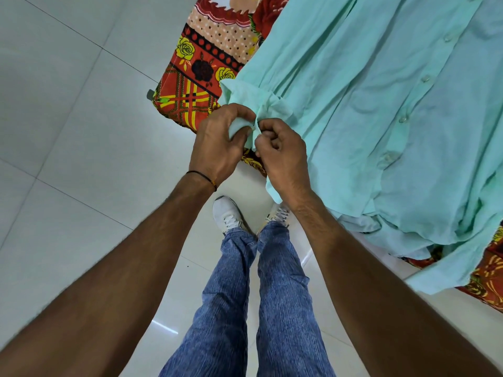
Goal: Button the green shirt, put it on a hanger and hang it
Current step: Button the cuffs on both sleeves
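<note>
The light green shirt [381,110] lies spread on a bed, its front placket with several buttons running down the right side. One sleeve cuff [253,102] hangs over the bed's near edge. My left hand [220,140] pinches one flap of that cuff between thumb and curled fingers. My right hand [283,151] pinches the other flap right beside it, fingers curled in. The two hands nearly touch at the cuff opening. No hanger is in view.
A red, yellow and black floral bedsheet [196,77] covers the bed under the shirt. White floor tiles [68,131] stretch to the left. My legs in blue jeans [261,295] and white shoes stand close to the bed's edge.
</note>
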